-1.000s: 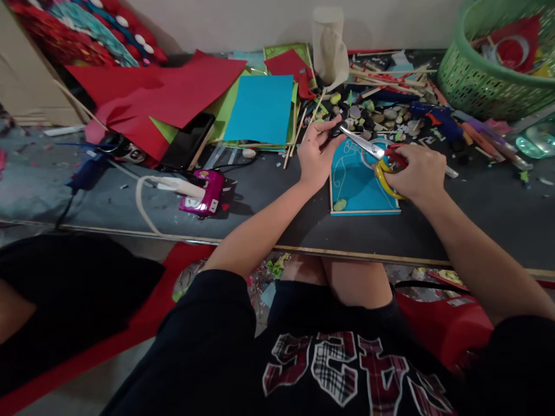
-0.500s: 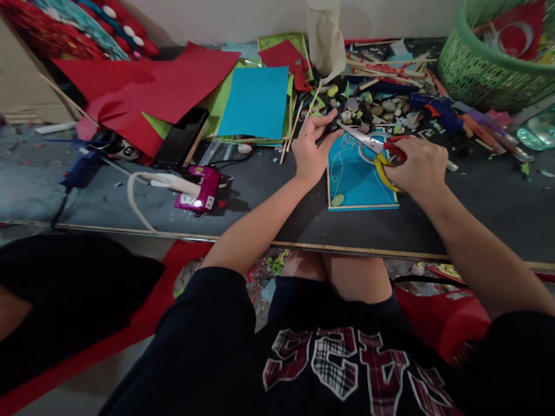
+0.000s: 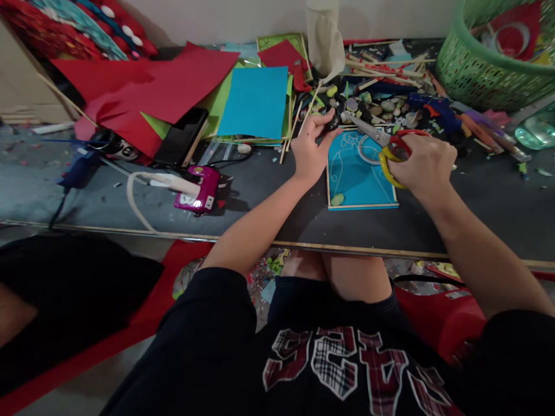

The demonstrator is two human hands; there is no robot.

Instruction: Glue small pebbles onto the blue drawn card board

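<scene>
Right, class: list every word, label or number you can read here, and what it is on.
Black shirt: big plaid letters, upside down and cut off, not surely readable.
Pink device: white label too small to read.
No other text is legible.

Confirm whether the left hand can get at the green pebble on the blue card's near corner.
Likely yes. The green pebble lies uncovered on the blue card, close beside the left hand, nothing between. Its fingers pinch a small dark piece, though; the right hand holds the scissors farther right.
</scene>
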